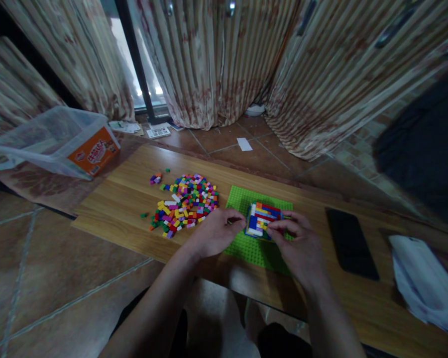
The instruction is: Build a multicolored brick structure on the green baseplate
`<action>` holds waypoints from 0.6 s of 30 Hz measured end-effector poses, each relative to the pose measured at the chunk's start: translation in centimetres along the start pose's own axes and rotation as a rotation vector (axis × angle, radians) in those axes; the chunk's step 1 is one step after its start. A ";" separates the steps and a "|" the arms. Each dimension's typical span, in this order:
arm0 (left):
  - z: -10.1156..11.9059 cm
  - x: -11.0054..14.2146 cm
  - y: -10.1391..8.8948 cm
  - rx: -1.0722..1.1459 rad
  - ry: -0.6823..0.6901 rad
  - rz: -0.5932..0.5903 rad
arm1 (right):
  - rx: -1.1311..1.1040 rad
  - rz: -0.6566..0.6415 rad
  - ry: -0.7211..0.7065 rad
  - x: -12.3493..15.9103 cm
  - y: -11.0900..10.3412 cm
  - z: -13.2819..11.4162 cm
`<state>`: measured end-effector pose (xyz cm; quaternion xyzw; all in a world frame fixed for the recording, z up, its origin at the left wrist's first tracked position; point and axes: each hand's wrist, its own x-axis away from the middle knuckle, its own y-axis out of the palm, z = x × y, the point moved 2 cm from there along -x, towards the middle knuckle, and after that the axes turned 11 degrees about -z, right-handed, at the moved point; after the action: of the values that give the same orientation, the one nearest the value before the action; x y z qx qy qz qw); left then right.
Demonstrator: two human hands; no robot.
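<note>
A rectangular block of toy bricks (257, 219) in many colours stands on a green studded baseplate (254, 254). My right hand (300, 241) is closed at the block's right side, thumb and index finger on its top and other fingers along its far right edge. Just off the block's left side, my left hand (218, 231) has thumb and index finger brought together in a pinch. Whatever may be between those fingertips is too small to make out. Left of the baseplate lies a heap of loose toy bricks (188, 201).
All this is on a long wooden table (134, 199). A dark phone-like slab (351, 243) and a white plastic package (427, 281) lie to the right. A clear plastic bin (56, 144) with an orange label stands at the far left. Striped curtains (209, 64) hang behind.
</note>
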<state>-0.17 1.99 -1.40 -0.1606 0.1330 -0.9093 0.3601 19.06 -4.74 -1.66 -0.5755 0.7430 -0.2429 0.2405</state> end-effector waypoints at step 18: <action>-0.1 1.0 -2.5 0.036 -0.005 0.160 | 0.094 0.040 -0.039 0.0 0.3 1.4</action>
<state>-2.38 3.09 -0.37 -0.1453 0.1279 -0.8796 0.4346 19.70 -4.80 -2.93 -0.5531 0.7373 -0.2614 0.2866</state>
